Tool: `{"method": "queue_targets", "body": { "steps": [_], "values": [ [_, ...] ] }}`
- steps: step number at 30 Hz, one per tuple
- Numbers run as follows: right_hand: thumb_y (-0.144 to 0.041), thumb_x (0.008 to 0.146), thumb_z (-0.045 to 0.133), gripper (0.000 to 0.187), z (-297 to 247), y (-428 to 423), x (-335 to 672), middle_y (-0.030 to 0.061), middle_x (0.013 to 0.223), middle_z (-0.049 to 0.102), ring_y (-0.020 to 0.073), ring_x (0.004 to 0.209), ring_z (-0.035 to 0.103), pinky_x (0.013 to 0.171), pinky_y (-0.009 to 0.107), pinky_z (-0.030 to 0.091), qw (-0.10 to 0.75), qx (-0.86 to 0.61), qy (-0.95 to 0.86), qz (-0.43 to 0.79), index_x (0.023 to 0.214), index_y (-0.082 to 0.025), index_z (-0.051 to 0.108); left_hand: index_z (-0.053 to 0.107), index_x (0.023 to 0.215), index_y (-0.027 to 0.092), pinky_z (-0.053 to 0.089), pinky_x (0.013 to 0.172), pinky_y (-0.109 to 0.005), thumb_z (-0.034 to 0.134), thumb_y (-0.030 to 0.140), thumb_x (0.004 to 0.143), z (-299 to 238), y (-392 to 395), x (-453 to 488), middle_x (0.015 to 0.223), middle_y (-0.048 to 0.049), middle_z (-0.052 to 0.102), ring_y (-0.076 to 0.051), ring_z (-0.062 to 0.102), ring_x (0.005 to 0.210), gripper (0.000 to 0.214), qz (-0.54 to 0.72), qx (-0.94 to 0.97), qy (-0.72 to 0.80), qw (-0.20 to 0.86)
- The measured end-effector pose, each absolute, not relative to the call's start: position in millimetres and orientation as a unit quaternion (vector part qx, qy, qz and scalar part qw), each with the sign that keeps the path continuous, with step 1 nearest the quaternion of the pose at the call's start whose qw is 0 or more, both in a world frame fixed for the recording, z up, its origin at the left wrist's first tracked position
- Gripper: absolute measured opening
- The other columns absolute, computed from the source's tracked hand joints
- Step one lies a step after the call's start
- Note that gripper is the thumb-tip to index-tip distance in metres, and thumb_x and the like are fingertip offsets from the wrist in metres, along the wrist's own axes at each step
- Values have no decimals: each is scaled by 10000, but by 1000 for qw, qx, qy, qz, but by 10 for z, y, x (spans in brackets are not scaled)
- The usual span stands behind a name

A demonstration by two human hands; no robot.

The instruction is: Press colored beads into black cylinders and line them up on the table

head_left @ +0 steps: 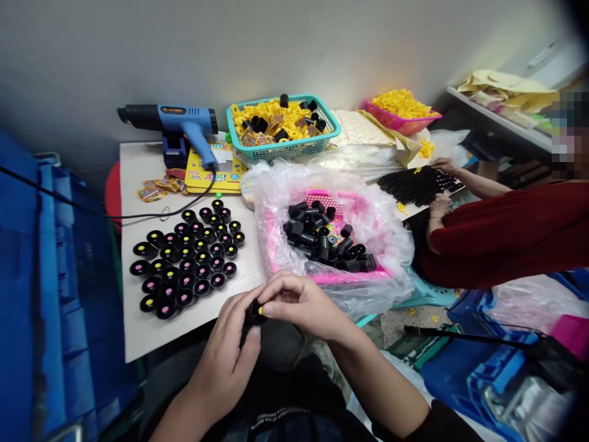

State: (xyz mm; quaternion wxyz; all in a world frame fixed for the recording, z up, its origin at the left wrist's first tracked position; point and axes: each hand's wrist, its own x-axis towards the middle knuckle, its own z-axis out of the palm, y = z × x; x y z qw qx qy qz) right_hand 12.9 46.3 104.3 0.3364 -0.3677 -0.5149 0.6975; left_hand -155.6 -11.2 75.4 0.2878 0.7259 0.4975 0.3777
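Close to my body, near the table's front edge, my left hand is wrapped round a short black plastic cylinder. My right hand pinches a small yellow piece at the cylinder's face, thumb and forefinger together. On the table to the left stand many black cylinders in rough rows, with yellow or pink dots in their centres. Just beyond my right hand, a pink basket lined with clear plastic holds a heap of loose black cylinders.
A blue heat gun rests on its stand, its cable crossing left. Behind are a teal basket of yellow parts and a pink basket. At right a co-worker in a red sleeve handles black pieces. Blue crates stand left.
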Motion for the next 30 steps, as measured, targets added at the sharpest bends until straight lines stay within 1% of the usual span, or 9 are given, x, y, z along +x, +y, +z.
{"method": "queue_targets", "body": {
  "steps": [4, 7, 10, 13, 17, 19, 24, 27, 30],
  "values": [
    [-280, 619, 819, 397, 954, 391, -34, -55, 748, 495, 62, 650, 459, 607, 184, 384, 329, -343, -396, 786, 819, -183, 489, 263, 1418, 208, 414, 1033, -348, 345, 148, 916, 742, -167, -1570, 1318, -115, 476, -192, 455, 1236, 512, 390, 744, 472, 267],
    [-289, 593, 816, 452, 882, 346, -130, -68, 709, 426, 57, 589, 391, 499, 155, 327, 318, -317, -345, 824, 783, -195, 416, 172, 1460, 202, 398, 1038, -392, 336, 145, 907, 669, -214, -1575, 1380, -138, 410, -226, 427, 1259, 579, 407, 742, 457, 274],
    [-266, 576, 819, 479, 823, 316, -174, -76, 682, 381, 51, 551, 355, 464, 148, 301, 326, -313, -313, 835, 754, -199, 380, 151, 1459, 200, 386, 1032, -430, 330, 179, 914, 630, -243, -1580, 1367, -144, 408, -247, 440, 1236, 574, 403, 711, 471, 332],
    [-306, 598, 827, 473, 781, 293, -176, -72, 682, 410, 56, 550, 381, 481, 159, 322, 321, -306, -305, 843, 771, -201, 400, 220, 1416, 184, 425, 962, -432, 345, 300, 920, 677, -225, -1590, 1273, -133, 471, -256, 502, 1133, 525, 421, 626, 485, 442],
    [-415, 684, 784, 423, 719, 251, -120, -41, 756, 484, 60, 580, 439, 561, 193, 376, 334, -253, -312, 853, 897, -191, 495, 489, 1111, 193, 455, 810, -329, 419, 397, 889, 729, -139, -1626, 984, -49, 547, -212, 541, 934, 309, 466, 524, 485, 522],
    [-428, 743, 741, 394, 680, 223, -43, -19, 805, 511, 64, 606, 467, 602, 212, 394, 334, -243, -345, 843, 963, -176, 533, 528, 920, 200, 431, 770, -285, 448, 368, 885, 681, -96, -1651, 838, -12, 528, -179, 523, 845, 190, 478, 503, 498, 521],
    [-441, 827, 656, 368, 719, 192, 411, 10, 833, 550, 83, 674, 498, 640, 220, 384, 358, -293, -435, 772, 1060, -172, 562, 527, 818, 207, 410, 720, -267, 406, 362, 898, 470, -4, -1653, 765, -4, 518, -168, 499, 771, 213, 461, 495, 505, 537],
    [-458, 827, 645, 329, 914, 322, 869, 12, 811, 557, 102, 693, 505, 656, 232, 401, 398, -393, -508, 655, 992, -179, 595, 521, 994, 218, 429, 840, -306, 415, 411, 895, 410, 89, -1592, 916, -31, 570, -200, 541, 930, 241, 395, 521, 528, 542],
    [-445, 856, 595, 276, 1110, 662, 1365, 12, 790, 567, 122, 708, 522, 660, 239, 418, 411, -531, -575, 468, 918, -176, 610, 461, 1147, 230, 425, 921, -371, 456, 422, 875, 370, 242, -1528, 1083, -67, 575, -233, 533, 1071, 333, 306, 590, 555, 501]
  ]
}}
